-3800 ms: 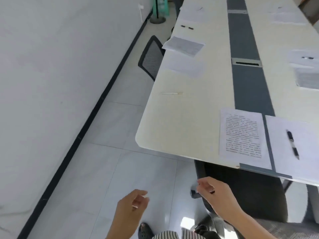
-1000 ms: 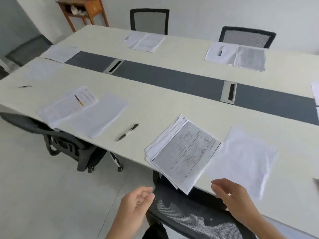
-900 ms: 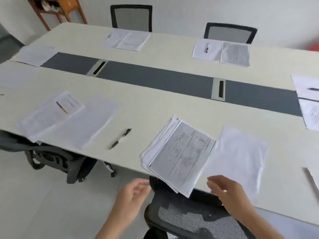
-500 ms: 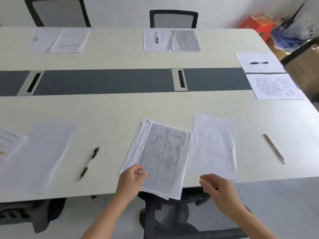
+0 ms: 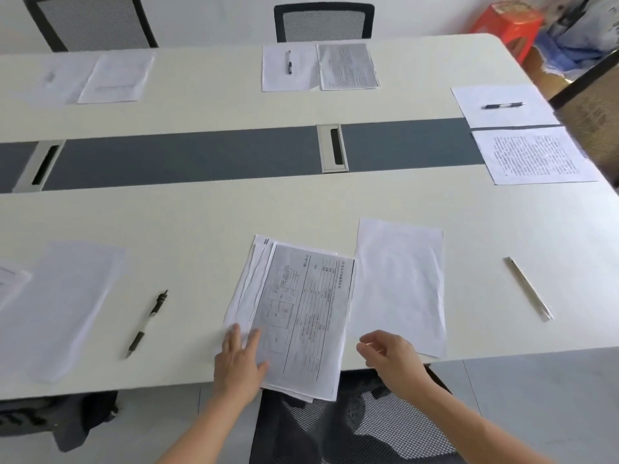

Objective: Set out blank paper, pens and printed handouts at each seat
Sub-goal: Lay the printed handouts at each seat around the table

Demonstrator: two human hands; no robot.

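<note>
A fanned stack of printed handouts (image 5: 301, 306) lies at the table's near edge and overhangs it. My left hand (image 5: 239, 358) rests flat on the stack's lower left corner, fingers spread. My right hand (image 5: 390, 354) hovers just right of the stack, fingers loosely curled, holding nothing, over the near corner of a blank sheet (image 5: 400, 283). A black pen (image 5: 147, 324) lies to the left, beside another blank sheet (image 5: 63, 306). A clear, pale pen (image 5: 527, 288) lies to the right.
The long white table (image 5: 234, 216) has a grey centre strip (image 5: 207, 155) with cable slots. Far seats hold paper sets: sheets with a pen (image 5: 289, 63) and a handout (image 5: 346, 67), and at the right end a pen (image 5: 504, 105) and handout (image 5: 534, 155). A mesh chair (image 5: 348, 426) sits below my hands.
My view swung from the table's end to this seat. My left hand has come up onto the handout stack and flattened on it; my right hand has risen toward the blank sheet.
</note>
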